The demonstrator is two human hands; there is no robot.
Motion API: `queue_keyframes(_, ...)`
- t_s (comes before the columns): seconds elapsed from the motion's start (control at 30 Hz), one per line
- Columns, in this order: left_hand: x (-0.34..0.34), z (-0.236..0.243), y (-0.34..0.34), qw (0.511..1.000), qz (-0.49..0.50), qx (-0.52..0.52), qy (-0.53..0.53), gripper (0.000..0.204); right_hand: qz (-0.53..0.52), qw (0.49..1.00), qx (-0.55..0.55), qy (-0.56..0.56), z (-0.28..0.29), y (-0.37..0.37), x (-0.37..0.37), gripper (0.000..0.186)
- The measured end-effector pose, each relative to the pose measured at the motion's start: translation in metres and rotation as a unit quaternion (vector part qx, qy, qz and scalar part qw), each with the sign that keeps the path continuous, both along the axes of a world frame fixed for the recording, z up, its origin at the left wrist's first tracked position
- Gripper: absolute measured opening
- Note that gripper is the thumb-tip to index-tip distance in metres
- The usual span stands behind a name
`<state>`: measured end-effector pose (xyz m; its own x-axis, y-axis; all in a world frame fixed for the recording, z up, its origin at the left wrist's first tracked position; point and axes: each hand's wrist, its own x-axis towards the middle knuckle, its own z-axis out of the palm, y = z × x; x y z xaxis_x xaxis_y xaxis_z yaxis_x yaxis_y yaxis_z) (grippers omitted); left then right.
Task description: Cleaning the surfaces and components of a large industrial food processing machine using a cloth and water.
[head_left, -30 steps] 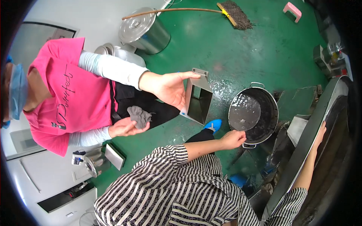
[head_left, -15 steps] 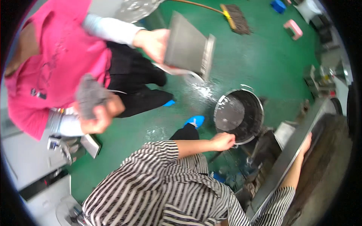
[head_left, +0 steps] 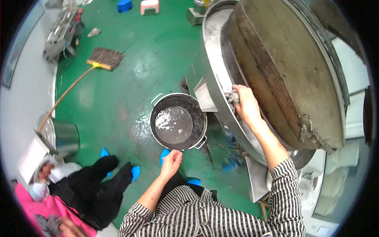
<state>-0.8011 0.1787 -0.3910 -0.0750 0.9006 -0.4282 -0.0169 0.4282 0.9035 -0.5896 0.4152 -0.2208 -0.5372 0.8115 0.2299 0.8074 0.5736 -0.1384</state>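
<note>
My right hand [head_left: 248,106] presses a grey rag [head_left: 233,97] into the pale metal trough [head_left: 216,47] that rings a large round machine [head_left: 272,67]. The rag is bunched under my fingers and partly hidden by them. Closed in a loose fist, my left hand [head_left: 171,163] hangs just on the near side of a big metal pot [head_left: 154,132], apart from its rim, with nothing visible in it. Dark, shiny water [head_left: 173,124] lies in the pot, which stands on the green floor below the trough. A metal spout [head_left: 205,96] juts from the machine beside the pot's rim.
At lower left a co-worker in a pink top [head_left: 51,213] holds a grey cloth [head_left: 48,225] and a metal tray [head_left: 35,152]. A mop [head_left: 104,59] leans on a steel drum [head_left: 67,136]. Pink [head_left: 150,5] and blue stools [head_left: 124,5] stand far off. The floor is wet.
My view has swung right toward the machine. My right hand, earlier at the trough's edge, is now inside it on the rag. My left hand has come away from the pot's rim.
</note>
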Motion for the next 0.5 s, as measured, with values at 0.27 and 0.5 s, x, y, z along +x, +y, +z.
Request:
queue_keyframes(0.27,0.006,0.044,0.136,0.938,-0.032,0.291,0.185,0.013,0.032,0.994,-0.100,0.015,-0.030,-0.040,0.032,0.062)
queue_keyframes(0.5,0.036,0.049,0.236,0.858,0.062,0.362,0.360,0.027,0.028,0.998,-0.022,0.054,-0.062,0.020,0.002,0.028)
